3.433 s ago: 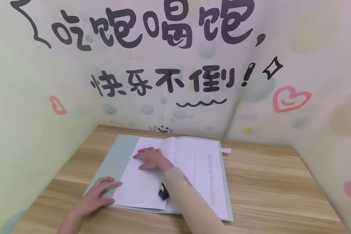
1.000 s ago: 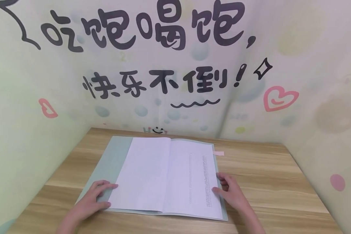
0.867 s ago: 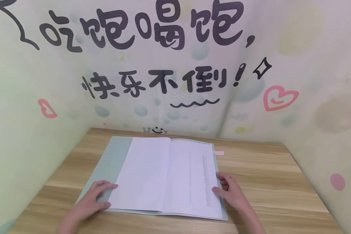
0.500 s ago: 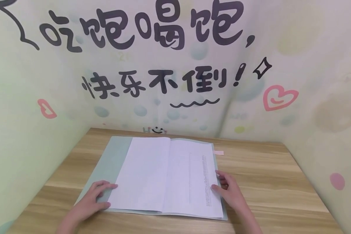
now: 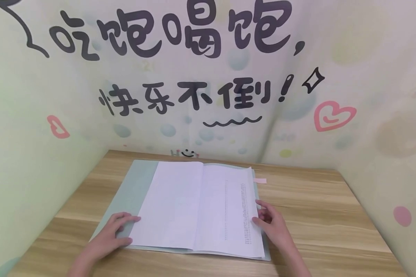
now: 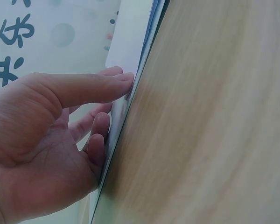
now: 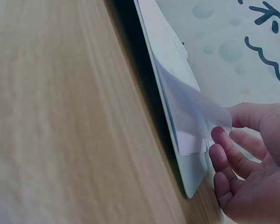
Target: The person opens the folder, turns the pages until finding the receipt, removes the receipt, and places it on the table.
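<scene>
A book or folder with a pale blue cover (image 5: pixel 133 192) lies flat and spread wide in the head view. Its left page (image 5: pixel 171 204) is blank; small print runs in two columns down the right page (image 5: pixel 215 215). My left hand (image 5: pixel 109 234) rests on the left cover flap, fingertips touching the page's edge. With thumb and fingertips, my right hand (image 5: pixel 275 227) pinches the outer edge of the right page. In the right wrist view that lifted sheet (image 7: pixel 196 100) bows up from the pages below, beside the right hand (image 7: pixel 259 163).
The wooden table (image 5: pixel 315 215) carries the book. A pink tab (image 5: pixel 260 181) sticks out at the book's right edge. Behind the table stands a pale wall (image 5: pixel 208 138) with black lettering, and side walls close in on the left and right.
My right hand came off the left page to the right edge; a black object near that wrist left view. The right page's outer edge has since lifted. My left hand stays put.
</scene>
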### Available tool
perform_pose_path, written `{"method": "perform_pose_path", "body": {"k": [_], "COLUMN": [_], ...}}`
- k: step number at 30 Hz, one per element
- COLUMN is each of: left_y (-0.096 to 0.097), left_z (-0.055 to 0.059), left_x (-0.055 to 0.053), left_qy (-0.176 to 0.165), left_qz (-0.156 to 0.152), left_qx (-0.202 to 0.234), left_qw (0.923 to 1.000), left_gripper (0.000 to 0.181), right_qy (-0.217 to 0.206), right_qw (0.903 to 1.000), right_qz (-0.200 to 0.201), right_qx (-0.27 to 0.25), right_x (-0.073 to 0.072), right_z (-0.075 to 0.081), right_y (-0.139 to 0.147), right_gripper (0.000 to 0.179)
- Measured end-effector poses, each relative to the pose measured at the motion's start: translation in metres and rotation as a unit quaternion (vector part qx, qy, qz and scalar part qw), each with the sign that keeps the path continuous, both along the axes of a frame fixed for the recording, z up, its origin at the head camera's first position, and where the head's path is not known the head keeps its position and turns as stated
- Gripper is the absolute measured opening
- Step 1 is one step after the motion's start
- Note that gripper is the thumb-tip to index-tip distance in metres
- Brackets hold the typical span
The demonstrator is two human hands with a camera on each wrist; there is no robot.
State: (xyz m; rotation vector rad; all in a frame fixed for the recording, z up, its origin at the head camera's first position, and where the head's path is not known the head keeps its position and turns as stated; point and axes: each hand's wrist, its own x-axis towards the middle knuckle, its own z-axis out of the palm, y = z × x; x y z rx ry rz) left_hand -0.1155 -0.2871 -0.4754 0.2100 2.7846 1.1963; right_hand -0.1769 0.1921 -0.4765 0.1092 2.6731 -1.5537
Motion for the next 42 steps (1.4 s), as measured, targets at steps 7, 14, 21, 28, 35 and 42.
{"method": "perform_pose_path", "body": {"k": [7, 14, 21, 28, 35, 42], "left_y": [0.000, 0.000, 0.000, -0.001, 0.000, 0.001], "left_z": [0.001, 0.000, -0.001, -0.003, -0.003, -0.001], "left_x": [0.000, 0.000, 0.002, 0.003, 0.004, 0.002], "left_qy": [-0.007, -0.017, -0.017, -0.018, -0.012, -0.007], "left_qz": [0.003, -0.001, -0.002, 0.002, 0.003, 0.001], "left_qx": [-0.002, -0.003, 0.002, 0.000, 0.001, 0.006], "left_qw": [1.0000, 0.9998, 0.9998, 0.9998, 0.9999, 1.0000], "left_gripper": [0.051, 0.052, 0.052, 0.053, 0.052, 0.052], "right_qy": [0.004, 0.013, 0.012, 0.020, 0.015, 0.011], "right_qw": [0.9995, 0.9994, 0.9996, 0.9994, 0.9996, 0.9973], "right_qz": [-0.024, -0.027, -0.017, -0.009, 0.018, 0.064], "right_qx": [0.018, 0.017, 0.018, 0.025, -0.015, -0.034], "right_x": [-0.001, 0.000, 0.001, -0.001, -0.004, -0.009], "right_z": [0.001, 0.005, 0.009, 0.016, 0.025, 0.035], "right_y": [-0.002, -0.004, 0.000, 0.001, 0.004, 0.011], "right_gripper": [0.058, 0.051, 0.048, 0.044, 0.044, 0.050]}}
